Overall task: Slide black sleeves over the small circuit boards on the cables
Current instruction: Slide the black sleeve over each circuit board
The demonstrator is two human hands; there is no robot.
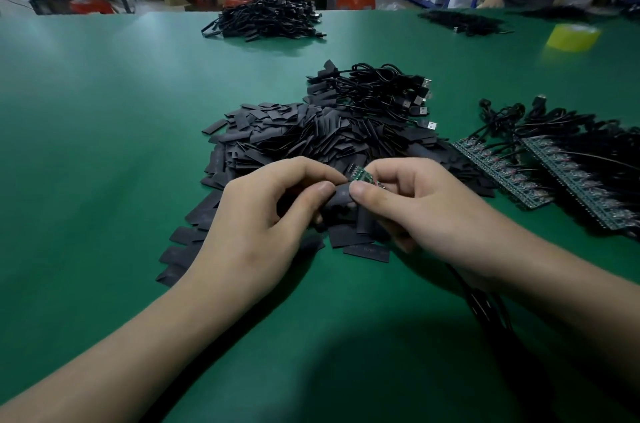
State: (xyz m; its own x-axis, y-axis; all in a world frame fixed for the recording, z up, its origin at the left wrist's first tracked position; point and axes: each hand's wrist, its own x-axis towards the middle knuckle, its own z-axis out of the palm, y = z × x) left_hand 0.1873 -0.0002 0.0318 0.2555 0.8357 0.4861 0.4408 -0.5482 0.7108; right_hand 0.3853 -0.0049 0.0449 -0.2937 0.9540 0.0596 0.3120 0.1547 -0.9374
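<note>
My left hand (263,214) pinches a flat black sleeve (341,199) between thumb and fingers. My right hand (422,204) holds a small green circuit board (360,176) right at the sleeve's end; thumbs nearly touch. The board's black cable (485,308) runs back under my right wrist. Behind both hands lies a big heap of loose black sleeves (311,135).
Rows of green boards with cables (540,173) lie at the right. A bundle of USB cables (391,90) sits behind the heap, another cable pile (266,17) farther back. A yellow tape roll (573,36) stands far right. People work at the far table edge.
</note>
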